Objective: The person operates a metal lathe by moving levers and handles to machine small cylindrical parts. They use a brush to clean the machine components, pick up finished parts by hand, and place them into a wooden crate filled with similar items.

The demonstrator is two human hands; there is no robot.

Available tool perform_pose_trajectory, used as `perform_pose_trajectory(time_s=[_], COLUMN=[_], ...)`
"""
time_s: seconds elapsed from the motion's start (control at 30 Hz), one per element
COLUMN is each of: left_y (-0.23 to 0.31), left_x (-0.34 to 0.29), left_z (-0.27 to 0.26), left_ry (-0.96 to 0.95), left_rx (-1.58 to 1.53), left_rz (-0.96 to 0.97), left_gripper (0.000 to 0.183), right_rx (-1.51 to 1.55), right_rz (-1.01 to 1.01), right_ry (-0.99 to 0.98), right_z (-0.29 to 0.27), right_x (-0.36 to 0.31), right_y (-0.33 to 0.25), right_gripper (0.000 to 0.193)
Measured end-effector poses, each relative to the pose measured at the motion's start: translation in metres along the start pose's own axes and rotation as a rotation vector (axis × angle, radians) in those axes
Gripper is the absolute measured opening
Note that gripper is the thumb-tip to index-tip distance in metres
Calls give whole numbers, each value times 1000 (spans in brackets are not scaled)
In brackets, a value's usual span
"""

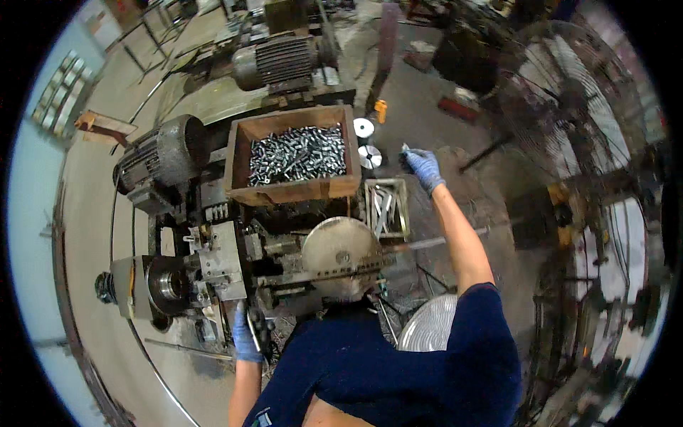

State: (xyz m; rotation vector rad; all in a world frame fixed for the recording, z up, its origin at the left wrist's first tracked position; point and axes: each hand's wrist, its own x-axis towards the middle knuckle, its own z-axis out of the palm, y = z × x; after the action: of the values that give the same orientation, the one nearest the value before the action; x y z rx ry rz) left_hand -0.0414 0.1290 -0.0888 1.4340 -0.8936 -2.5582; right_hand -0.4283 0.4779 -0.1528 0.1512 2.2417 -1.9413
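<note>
My left hand [246, 337], in a blue glove, is at the near side of a lathe-like machine [222, 260]. Its fingers appear wrapped about a metal machine handle [254, 333], partly hidden by the hand. To the right of the wooden box, my right hand [425, 168], gloved in blue too, is stretched far out with its fingers drawn together. A small pale tip shows at the fingertips, too small to name. Many short shiny metal parts [295, 155] fill the wooden box [292, 193] behind the machine. A round metal disc [340, 245] stands between my arms.
Beside the box are two round silvery pieces [370, 156] and a yellow object [380, 111]. A tray [406, 213] holds flat metal bars. Electric motors [160, 156] stand at the left and back. A large fan [569, 92] is at the right, a ridged round metal surface [430, 325] near my right arm.
</note>
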Motion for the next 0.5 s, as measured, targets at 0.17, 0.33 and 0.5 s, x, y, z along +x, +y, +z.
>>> perform_pose_trajectory(time_s=[0.17,0.33,0.5], left_y=[-22,-27,-34], left_x=[-9,-18,-20], left_z=[9,21,22], left_ry=[-14,228,317], left_rx=[-44,-51,-75], left_rz=[37,30,67], left_gripper=[36,29,32], right_rx=[-295,-243,-171], right_rz=[2,99,66], right_ry=[91,-118,-228], right_z=[5,44,27], right_x=[171,236,325], right_y=[73,84,163], right_gripper=[39,48,41])
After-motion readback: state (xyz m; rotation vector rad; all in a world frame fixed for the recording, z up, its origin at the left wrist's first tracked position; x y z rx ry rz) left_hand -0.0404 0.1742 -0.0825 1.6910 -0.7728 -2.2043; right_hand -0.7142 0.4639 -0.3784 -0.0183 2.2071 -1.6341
